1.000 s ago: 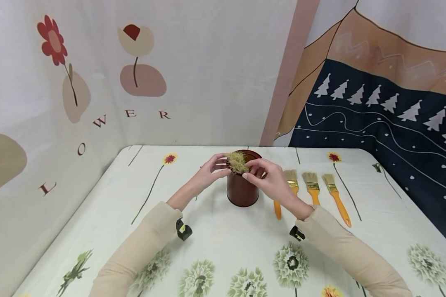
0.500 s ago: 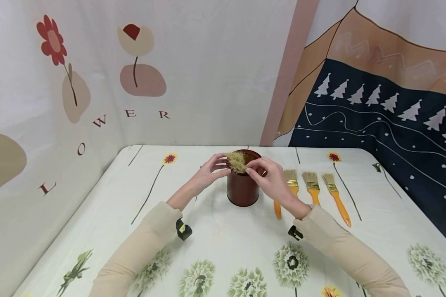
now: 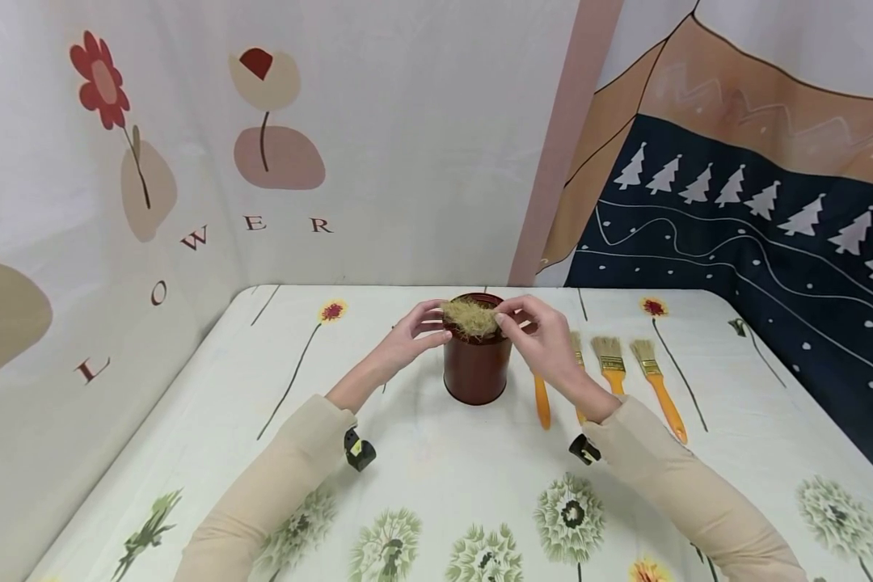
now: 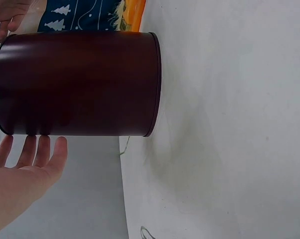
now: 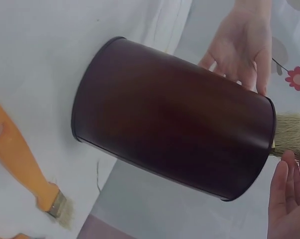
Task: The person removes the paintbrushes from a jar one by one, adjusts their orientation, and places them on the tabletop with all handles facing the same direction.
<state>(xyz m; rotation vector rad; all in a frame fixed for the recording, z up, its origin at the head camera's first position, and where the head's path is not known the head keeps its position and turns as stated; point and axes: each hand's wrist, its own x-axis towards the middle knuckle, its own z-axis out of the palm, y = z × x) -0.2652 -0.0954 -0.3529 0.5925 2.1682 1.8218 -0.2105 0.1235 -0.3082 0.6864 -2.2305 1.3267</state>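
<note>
A dark reddish-brown can [image 3: 475, 372] stands upright on the table, lying sideways in the left wrist view. Pale bristles of a paintbrush [image 3: 469, 318] show at its mouth; the handle is hidden inside. My left hand [image 3: 410, 333] is at the can's left side near the rim, fingertips against the wall [image 4: 75, 84] and thumb toward the front. My right hand [image 3: 538, 339] is over the right rim, thumb and fingertips pinching the right edge of the bristles. The right wrist view shows these fingers [image 5: 287, 172] right beside the bristles [image 5: 292, 132].
Several orange-handled paintbrushes lie in a row right of the can: one handle [image 3: 541, 404] close by, one brush [image 3: 611, 368] in the middle and another brush [image 3: 658, 388] farthest right. A white flowered cloth [image 3: 436, 485] covers the table. Printed curtains [image 3: 407, 162] hang behind.
My right hand has shifted right with the edge of the bristles, and the clump now spreads wider across the can's mouth. The left hand and the can stay in place.
</note>
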